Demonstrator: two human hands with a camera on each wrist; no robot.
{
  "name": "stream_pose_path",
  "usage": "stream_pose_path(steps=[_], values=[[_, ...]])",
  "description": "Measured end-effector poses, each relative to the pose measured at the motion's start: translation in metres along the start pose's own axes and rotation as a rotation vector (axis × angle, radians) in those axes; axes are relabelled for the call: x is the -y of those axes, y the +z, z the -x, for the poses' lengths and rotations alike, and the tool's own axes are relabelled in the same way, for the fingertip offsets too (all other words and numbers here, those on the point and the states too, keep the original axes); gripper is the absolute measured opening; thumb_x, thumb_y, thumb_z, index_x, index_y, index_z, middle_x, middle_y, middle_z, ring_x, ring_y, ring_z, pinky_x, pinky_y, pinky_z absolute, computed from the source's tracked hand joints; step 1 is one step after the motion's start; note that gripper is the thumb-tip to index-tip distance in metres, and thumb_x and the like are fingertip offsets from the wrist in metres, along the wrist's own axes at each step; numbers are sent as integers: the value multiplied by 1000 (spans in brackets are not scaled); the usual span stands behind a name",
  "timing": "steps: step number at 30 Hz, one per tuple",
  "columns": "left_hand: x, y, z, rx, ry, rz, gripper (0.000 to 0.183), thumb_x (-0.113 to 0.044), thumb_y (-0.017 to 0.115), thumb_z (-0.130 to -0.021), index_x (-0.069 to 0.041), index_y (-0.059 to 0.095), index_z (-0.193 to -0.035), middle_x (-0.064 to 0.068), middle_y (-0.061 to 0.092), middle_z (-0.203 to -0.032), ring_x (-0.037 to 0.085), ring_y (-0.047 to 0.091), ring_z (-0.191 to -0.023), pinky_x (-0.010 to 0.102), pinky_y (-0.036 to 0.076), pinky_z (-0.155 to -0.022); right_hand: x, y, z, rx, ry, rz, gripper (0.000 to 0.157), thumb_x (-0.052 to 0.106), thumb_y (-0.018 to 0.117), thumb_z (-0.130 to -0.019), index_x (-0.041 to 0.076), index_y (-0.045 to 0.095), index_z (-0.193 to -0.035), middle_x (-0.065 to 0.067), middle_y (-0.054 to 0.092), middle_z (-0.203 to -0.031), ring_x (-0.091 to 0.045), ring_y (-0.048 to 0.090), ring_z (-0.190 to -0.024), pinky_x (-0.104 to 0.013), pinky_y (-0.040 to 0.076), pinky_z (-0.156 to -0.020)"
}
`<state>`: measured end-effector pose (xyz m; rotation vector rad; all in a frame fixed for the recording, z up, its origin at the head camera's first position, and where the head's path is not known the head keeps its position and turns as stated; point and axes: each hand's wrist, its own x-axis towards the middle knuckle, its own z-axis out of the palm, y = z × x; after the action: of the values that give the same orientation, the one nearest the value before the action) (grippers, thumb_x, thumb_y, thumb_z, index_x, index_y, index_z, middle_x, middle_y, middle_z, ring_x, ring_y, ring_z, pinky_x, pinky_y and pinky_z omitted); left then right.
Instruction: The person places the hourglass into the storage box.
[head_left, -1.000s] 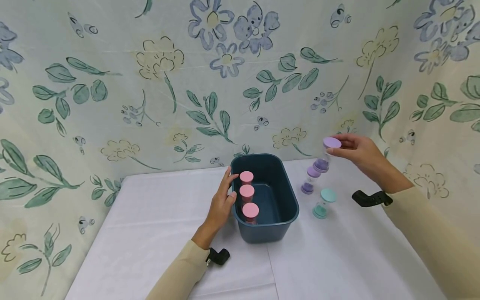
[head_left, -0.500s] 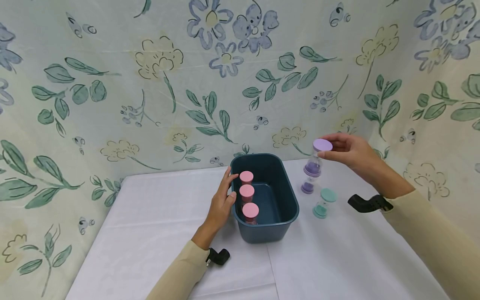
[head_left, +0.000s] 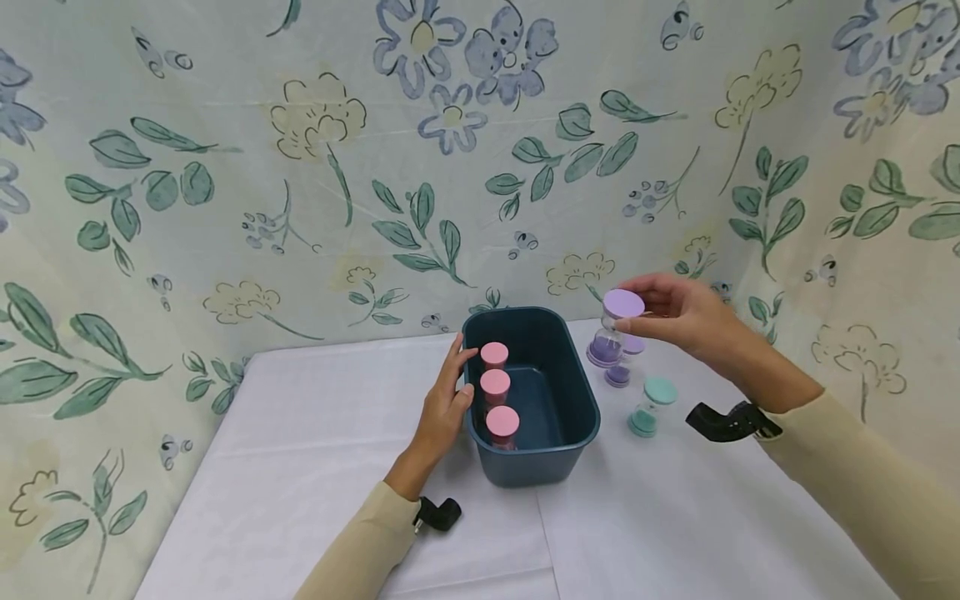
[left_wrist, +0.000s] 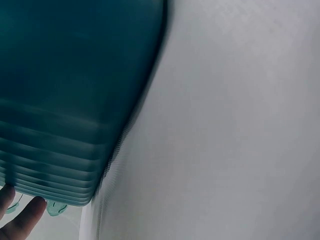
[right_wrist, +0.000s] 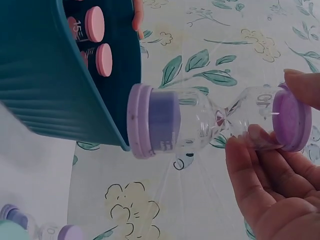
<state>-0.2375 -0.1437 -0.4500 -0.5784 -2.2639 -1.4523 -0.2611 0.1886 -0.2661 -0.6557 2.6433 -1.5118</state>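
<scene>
My right hand (head_left: 678, 312) pinches a purple sand timer (head_left: 623, 305) by its upper end, thumb on one side and fingers on the other. In the right wrist view the timer's clear glass and purple sand (right_wrist: 164, 119) show, its base overlapping the bin's rim. The dark blue bin (head_left: 534, 465) stands at the middle of the table. My left hand (head_left: 441, 408) rests along its left side with extended fingers, fingertips at the rim. Inside the bin, several pink-capped sand timers stand in a row along the left wall, including a front one (head_left: 502, 422).
A second purple sand timer (head_left: 619, 375) stands right of the bin, partly behind the held one. Nearer the front is a teal sand timer (head_left: 654, 403). White cloth (head_left: 315, 467) covers the table, and a floral curtain (head_left: 420, 167) hangs behind it.
My right hand has carried the purple sand timer leftward and slightly down, from over the table toward the bin's right rim. My left hand and the bin stay put.
</scene>
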Motion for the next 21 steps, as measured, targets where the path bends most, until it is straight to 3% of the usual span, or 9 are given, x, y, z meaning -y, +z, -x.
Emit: stream_pose_path(steps=[8, 21], values=[[3, 1, 0, 5, -3, 1, 53, -27, 37, -96, -16, 35, -148, -3, 12, -162, 19, 19, -146, 58, 29, -108, 7, 11, 3, 56, -10, -60, 47, 21, 76, -83, 10, 57, -124, -10, 64, -112, -24, 65, -97, -31, 57, -78], [2, 1, -2, 5, -9, -7, 53, -30, 36, -96, -18, 34, -148, -3, 12, -162, 18, 18, -146, 56, 31, -107, 10, 31, 0, 144, -53, -45, 50, 22, 77, -82, 9, 56, -125, -9, 62, -113, -24, 65, -97, -30, 56, -79]])
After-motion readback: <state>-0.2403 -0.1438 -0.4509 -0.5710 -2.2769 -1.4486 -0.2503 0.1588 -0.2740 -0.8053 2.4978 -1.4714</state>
